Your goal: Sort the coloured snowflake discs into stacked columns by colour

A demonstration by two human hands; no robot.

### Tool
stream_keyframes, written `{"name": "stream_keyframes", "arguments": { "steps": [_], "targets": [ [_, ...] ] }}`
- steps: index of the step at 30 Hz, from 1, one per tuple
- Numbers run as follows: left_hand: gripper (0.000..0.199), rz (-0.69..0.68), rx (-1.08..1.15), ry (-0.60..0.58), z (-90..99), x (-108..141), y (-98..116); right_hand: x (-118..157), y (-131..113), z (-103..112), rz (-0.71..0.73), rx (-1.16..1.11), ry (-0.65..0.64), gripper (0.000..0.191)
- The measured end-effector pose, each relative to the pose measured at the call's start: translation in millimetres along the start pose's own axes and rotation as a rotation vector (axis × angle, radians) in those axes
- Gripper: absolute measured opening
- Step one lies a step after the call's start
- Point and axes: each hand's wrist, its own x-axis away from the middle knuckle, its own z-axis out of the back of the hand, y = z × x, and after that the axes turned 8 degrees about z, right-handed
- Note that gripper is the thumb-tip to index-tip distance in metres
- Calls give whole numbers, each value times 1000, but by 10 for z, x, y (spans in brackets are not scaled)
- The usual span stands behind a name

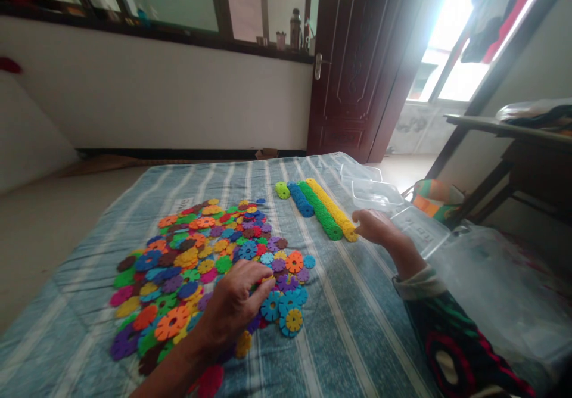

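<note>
Low over a spread heap of colourful plastic snowflake discs [172, 322], my left hand [235, 297] has thumb and forefinger pinched together. A bit of yellow disc shows between those fingertips. My right hand [375, 226] is at the near end of a long yellow row of discs [330, 205], its fingers curled together; what they hold, if anything, is hidden. Beside the yellow row lie a green row of discs [322, 216] and a shorter blue row of discs [301, 200]. A few lime-green discs [282, 190] sit left of the blue row.
Everything lies on a striped blue cloth [322, 326]. Clear plastic boxes [378, 194] stand at its right edge, with a large transparent plastic bag [496, 291] nearer. Further right is a dark table [504, 127]. A brown door [348, 64] and a wall are beyond.
</note>
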Motion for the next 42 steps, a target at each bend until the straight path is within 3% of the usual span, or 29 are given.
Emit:
{"name": "stream_keyframes", "arguments": {
  "steps": [7, 23, 31, 42],
  "targets": [
    [19, -5, -19, -25, -23, 5, -10, -17, -120, -55, -58, 54, -78, 39],
    [20, 12, -20, -52, -34, 3, -23, -52, -157, -98, -75, 73, -82, 32],
    [19, 22, -28, -62, -34, -2, -22, -41, -160, -91, -74, 57, -57, 51],
    [20, 18, -25, -54, -36, 6, -44, -49, -158, -116, -42, 89, -53, 40]
  ]
}}
